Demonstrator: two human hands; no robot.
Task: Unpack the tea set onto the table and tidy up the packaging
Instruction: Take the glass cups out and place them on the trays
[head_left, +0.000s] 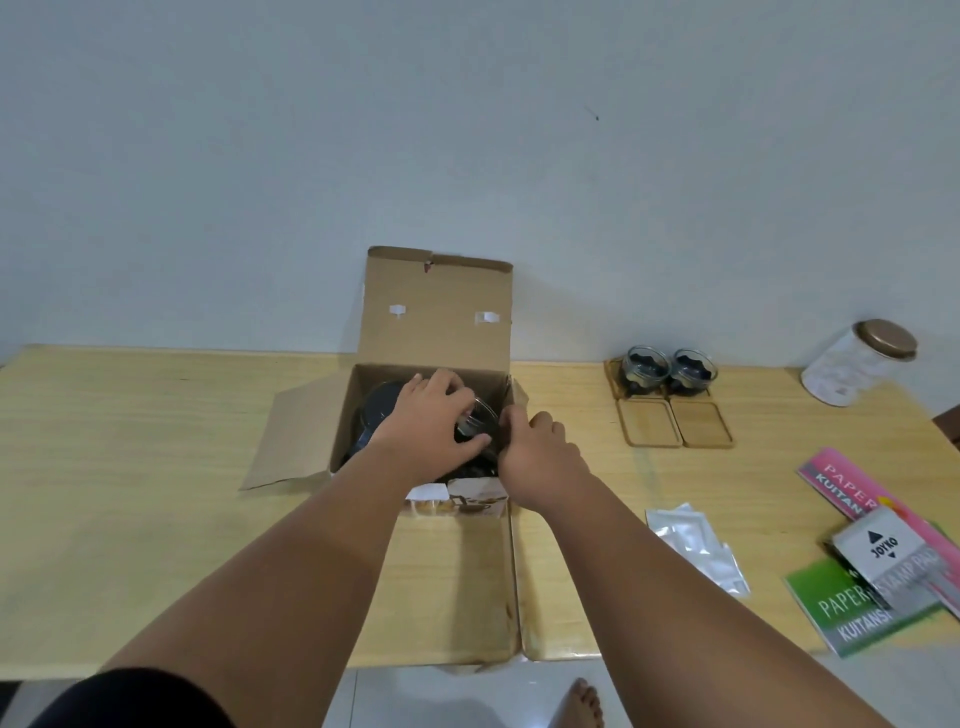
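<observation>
Nearest, a clear plastic wrapper (696, 545) is seen discarded on the table (156, 493), not yet tidied. In the open cardboard box (439, 332), the left hand (431, 415) is closed over a clear glass cup (475, 423) beside a dark round piece (376, 410); the right hand (535, 447) is curled on the box's right wall. Farther right, two glass cups (667, 370) are already set on wooden coasters (675, 421), two coasters lying bare. The unpacking is judged partly done.

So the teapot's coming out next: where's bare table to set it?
Left of the cardboard box, the table is bare to its edge. Right is crowded: glass cups, wooden coasters, plastic bag, receipt books.
</observation>
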